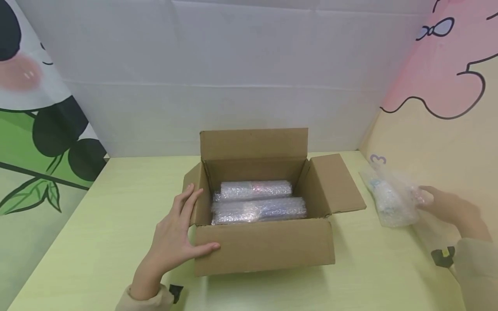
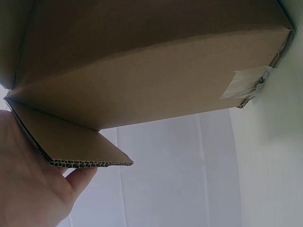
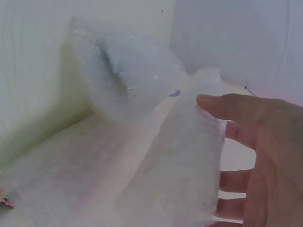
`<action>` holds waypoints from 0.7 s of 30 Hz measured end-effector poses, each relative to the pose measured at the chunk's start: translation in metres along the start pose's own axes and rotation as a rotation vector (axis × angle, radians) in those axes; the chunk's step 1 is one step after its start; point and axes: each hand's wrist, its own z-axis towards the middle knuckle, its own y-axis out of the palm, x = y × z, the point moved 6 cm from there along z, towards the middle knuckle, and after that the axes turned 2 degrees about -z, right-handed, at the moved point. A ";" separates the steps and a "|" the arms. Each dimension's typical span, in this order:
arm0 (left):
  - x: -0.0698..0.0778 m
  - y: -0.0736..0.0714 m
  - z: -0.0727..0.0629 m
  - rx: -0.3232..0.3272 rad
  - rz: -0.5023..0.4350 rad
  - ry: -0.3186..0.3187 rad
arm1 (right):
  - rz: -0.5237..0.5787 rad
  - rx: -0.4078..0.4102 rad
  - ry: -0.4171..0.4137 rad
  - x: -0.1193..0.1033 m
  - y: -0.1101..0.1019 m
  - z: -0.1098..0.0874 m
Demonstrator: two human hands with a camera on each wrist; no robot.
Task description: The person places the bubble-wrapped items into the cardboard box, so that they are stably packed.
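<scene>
An open cardboard box (image 1: 264, 248) stands on the table with its flaps spread. Inside lie two bubble-wrapped bundles, a rear one (image 1: 254, 190) and a front one (image 1: 258, 211). My left hand (image 1: 175, 235) grips the box at its front left corner, fingers over the left flap (image 2: 71, 135) and thumb on the front flap. Off to the right, my right hand (image 1: 447, 207) holds a bubble-wrapped package (image 3: 184, 161) by its edge, thumb on one side and fingers on the other. Another bubble-wrapped package (image 3: 128, 71) lies just beyond it; the contents are blurred by the wrap.
The pale yellow table (image 1: 97, 242) runs under everything. A white sheet (image 1: 249, 108) hangs behind the box. Printed panels stand at both sides, the right one (image 1: 435, 142) close to the right hand. Tape (image 2: 246, 82) crosses the box's lower edge.
</scene>
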 end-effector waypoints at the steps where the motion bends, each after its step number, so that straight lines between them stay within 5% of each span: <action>1: 0.000 0.000 0.000 0.001 0.000 0.000 | -0.031 0.013 -0.014 -0.003 -0.003 0.000; 10: 0.000 0.000 -0.001 -0.003 0.005 -0.007 | -0.256 0.214 -0.069 -0.047 -0.041 -0.010; 21: 0.001 -0.001 -0.001 0.001 0.003 -0.007 | -0.369 0.480 -0.145 -0.141 -0.085 -0.050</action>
